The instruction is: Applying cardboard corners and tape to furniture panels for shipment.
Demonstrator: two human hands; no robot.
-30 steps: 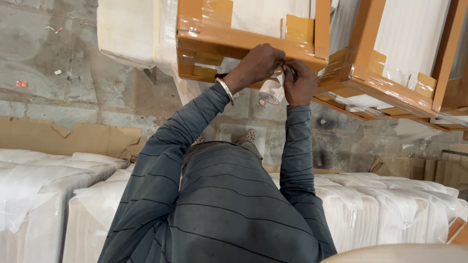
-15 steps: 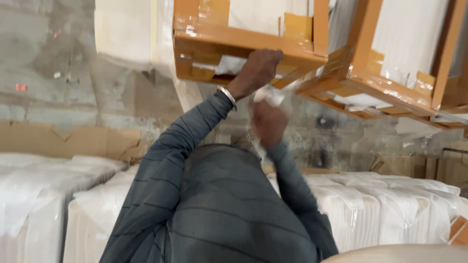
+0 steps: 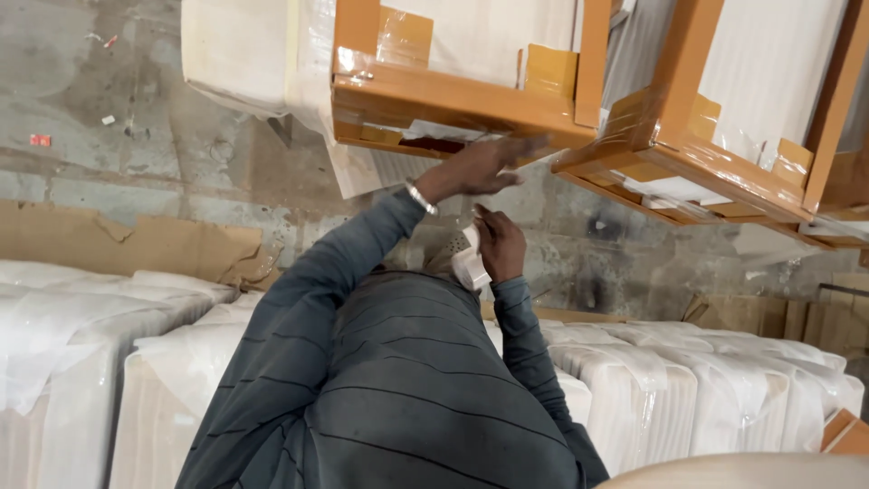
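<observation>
My left hand, a metal bracelet at its wrist, is raised with the fingers spread and lies flat against the lower edge of an orange wooden frame wrapped in clear film. Below it and closer to my chest, my right hand is closed around a small white crumpled wad of paper or film. Inside the frame is a white panel. Both of my sleeves are grey with thin dark stripes.
A second orange frame with a white panel leans at the right. Rows of white film-wrapped packs stand left and right of me. Flattened cardboard lies on the rough concrete floor.
Both hands were together at the frame's edge with the white wad. My right hand has since dropped toward my chest with the wad, and my left hand has opened flat against the frame.
</observation>
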